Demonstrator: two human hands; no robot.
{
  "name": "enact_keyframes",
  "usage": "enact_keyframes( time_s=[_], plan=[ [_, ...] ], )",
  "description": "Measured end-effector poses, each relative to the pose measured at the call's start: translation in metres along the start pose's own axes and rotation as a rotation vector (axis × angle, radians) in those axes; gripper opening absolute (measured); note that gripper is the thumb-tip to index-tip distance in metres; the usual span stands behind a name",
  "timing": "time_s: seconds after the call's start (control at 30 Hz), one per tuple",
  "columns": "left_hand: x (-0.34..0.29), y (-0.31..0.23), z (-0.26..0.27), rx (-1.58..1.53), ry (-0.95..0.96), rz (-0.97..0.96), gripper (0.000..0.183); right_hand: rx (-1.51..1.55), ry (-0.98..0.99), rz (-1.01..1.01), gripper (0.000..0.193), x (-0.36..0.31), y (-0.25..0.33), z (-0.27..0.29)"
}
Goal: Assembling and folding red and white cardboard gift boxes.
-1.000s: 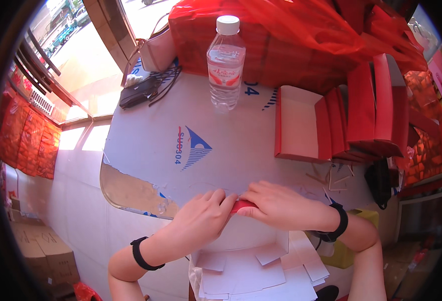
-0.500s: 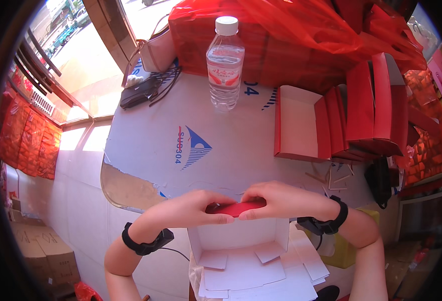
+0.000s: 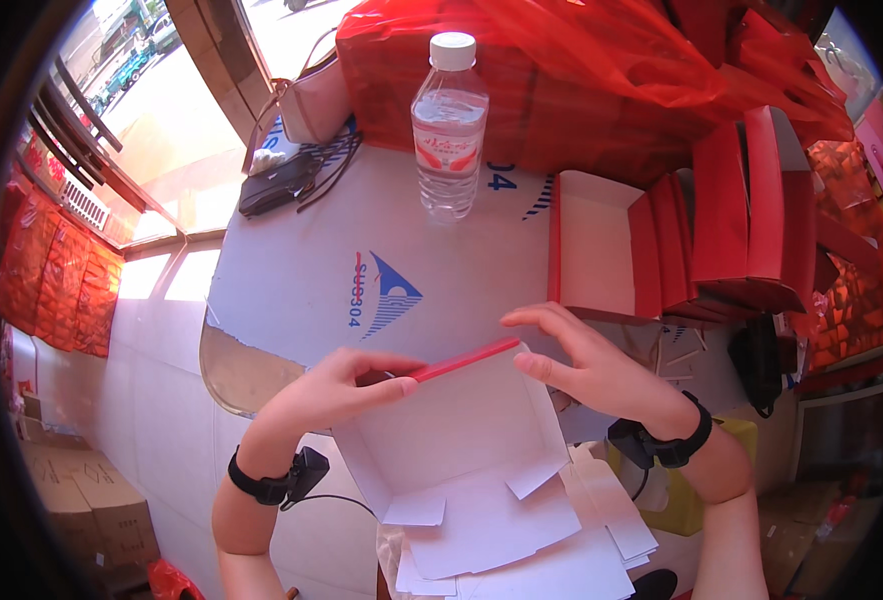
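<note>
Carton before bottle, bottle on table, boxes at right, pouch at left

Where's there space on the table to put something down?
The biggest bare patch of table lies between the bottle, the black purse and the left hand. A smaller one runs between the bottle and the red boxes. The right is crowded with those boxes, the back with the red bag.

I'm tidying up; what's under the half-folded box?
Flat white cardboard pieces show past the right and lower edges of the box; whatever lies beneath its middle is covered.
</note>
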State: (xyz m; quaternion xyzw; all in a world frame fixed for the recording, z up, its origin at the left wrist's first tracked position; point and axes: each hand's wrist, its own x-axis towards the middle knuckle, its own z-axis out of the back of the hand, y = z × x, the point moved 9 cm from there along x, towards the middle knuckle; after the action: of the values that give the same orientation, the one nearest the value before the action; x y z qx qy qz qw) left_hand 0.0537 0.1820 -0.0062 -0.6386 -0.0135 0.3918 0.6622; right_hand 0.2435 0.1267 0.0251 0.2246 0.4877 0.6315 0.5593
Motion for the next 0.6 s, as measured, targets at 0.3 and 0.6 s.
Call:
enact_keyframes(
  time_s=[0.3,0.6],
  plan=[
    [-0.057,0.043,0.051,-0.42,-0.688,-0.198,0.055,0.324,-0.327,-0.023,0.038,-0.046,-0.033,0.038],
    [-0.108,0.092,-0.019,-0.821,-0.735,-0.159,0.08,0.408,-0.191,-0.051,0.039,-0.063,-0.047,0.005]
  ],
)
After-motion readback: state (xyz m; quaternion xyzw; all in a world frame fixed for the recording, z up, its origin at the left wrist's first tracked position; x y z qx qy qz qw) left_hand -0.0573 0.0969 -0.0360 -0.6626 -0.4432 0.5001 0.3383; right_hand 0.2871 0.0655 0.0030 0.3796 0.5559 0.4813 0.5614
